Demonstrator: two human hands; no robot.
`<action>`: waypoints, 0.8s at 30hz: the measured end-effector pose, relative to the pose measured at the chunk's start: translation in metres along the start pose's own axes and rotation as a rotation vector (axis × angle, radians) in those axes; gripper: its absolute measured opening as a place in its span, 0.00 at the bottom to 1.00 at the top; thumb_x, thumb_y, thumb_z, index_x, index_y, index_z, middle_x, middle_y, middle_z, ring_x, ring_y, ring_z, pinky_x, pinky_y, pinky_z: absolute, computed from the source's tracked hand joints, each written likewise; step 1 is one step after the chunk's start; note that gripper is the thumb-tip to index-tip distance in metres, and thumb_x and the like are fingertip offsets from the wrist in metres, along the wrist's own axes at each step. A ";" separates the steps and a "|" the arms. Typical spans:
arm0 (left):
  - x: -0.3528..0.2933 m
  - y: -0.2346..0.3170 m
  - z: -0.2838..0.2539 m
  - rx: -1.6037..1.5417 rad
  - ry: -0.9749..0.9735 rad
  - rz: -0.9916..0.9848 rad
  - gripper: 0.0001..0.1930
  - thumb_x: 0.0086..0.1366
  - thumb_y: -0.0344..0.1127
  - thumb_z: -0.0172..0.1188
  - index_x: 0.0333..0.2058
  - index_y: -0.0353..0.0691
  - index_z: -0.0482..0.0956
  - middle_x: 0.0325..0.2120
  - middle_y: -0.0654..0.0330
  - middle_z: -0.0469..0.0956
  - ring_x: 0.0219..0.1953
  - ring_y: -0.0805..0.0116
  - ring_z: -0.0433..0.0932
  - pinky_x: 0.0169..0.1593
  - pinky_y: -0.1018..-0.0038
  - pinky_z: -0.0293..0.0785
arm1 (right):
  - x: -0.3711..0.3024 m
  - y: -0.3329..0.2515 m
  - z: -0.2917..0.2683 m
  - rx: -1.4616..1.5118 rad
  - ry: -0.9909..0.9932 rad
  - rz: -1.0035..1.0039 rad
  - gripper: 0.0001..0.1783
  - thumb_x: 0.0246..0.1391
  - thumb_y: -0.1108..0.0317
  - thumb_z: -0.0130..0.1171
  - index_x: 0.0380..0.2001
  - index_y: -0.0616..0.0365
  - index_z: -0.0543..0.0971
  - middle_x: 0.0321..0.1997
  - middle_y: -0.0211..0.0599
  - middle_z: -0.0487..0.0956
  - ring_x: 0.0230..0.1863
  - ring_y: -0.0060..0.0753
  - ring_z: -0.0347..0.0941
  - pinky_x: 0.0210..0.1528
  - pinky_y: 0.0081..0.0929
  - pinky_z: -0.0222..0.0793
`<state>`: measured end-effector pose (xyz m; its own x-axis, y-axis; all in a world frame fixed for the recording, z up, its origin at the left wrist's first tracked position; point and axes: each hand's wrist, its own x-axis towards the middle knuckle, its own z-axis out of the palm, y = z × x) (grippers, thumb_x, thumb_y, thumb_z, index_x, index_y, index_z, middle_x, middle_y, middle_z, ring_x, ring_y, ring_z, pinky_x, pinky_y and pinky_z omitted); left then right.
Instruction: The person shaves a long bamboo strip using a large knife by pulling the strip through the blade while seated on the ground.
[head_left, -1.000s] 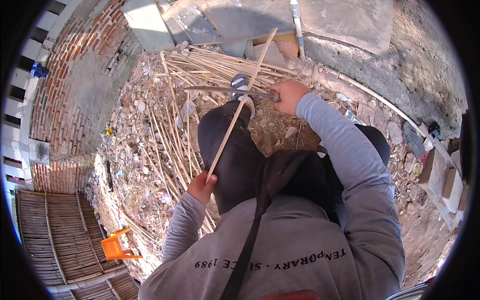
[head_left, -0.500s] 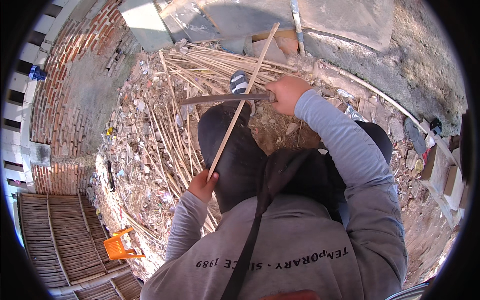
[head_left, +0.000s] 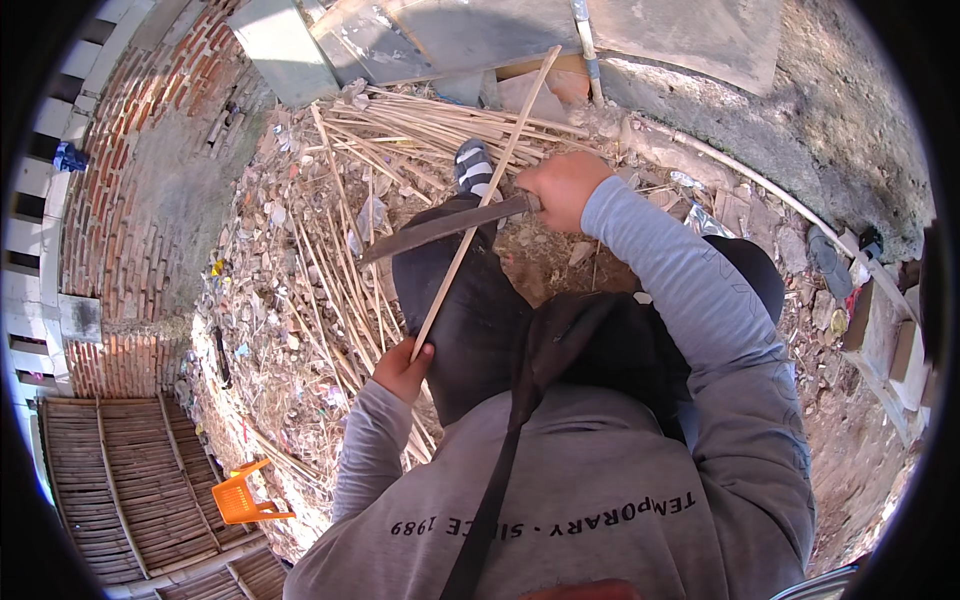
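My left hand is closed round the near end of a long, pale bamboo strip. The strip slants up and away to the right, passing over my left leg. In my right hand is the handle of a machete, its dark blade pointing left. The blade crosses the strip near the middle; whether it presses on it I cannot tell. Several similar strips lie in a pile beyond my foot, and more bamboo strips lie to the left of my leg.
Rubble and litter cover the ground. A brick wall runs along the left, with a bamboo slat panel below it. An orange plastic chair stands at the lower left. Grey boards lean at the far side; a sandal lies at the right.
The machete has moved toward me along the strip, and its tip has swung down and nearer. My right hand has shifted slightly left. The left hand stays on the strip's end.
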<state>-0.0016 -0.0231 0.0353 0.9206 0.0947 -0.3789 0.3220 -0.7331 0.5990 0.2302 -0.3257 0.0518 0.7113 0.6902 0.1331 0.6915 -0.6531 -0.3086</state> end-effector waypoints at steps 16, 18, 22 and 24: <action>-0.003 0.009 0.005 0.118 0.083 0.039 0.18 0.69 0.45 0.52 0.34 0.31 0.75 0.19 0.54 0.72 0.24 0.65 0.72 0.32 0.68 0.67 | -0.002 0.006 -0.001 0.010 0.007 0.051 0.12 0.38 0.64 0.61 0.31 0.53 0.78 0.28 0.47 0.79 0.36 0.54 0.77 0.40 0.46 0.73; -0.001 0.015 0.003 0.086 0.097 0.056 0.18 0.68 0.45 0.53 0.33 0.32 0.74 0.19 0.54 0.72 0.23 0.65 0.72 0.31 0.68 0.67 | -0.003 0.012 -0.002 -0.016 -0.008 0.027 0.12 0.37 0.64 0.61 0.30 0.52 0.78 0.27 0.46 0.78 0.35 0.54 0.77 0.39 0.47 0.72; 0.000 0.014 0.003 0.024 0.071 0.020 0.18 0.68 0.45 0.53 0.32 0.33 0.74 0.19 0.54 0.73 0.23 0.65 0.73 0.30 0.68 0.67 | 0.004 0.068 0.021 0.245 0.095 0.345 0.12 0.40 0.63 0.60 0.30 0.54 0.78 0.30 0.48 0.80 0.37 0.55 0.76 0.42 0.47 0.71; -0.005 0.011 -0.001 0.085 0.085 0.021 0.17 0.68 0.45 0.53 0.33 0.32 0.75 0.19 0.56 0.73 0.23 0.67 0.73 0.30 0.69 0.67 | 0.005 0.061 0.015 0.151 0.075 0.335 0.13 0.42 0.64 0.60 0.34 0.54 0.78 0.34 0.48 0.80 0.39 0.54 0.76 0.45 0.45 0.72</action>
<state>-0.0021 -0.0311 0.0449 0.9436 0.1326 -0.3034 0.2856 -0.7894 0.5433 0.2740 -0.3576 0.0198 0.9059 0.4178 0.0687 0.3968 -0.7812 -0.4818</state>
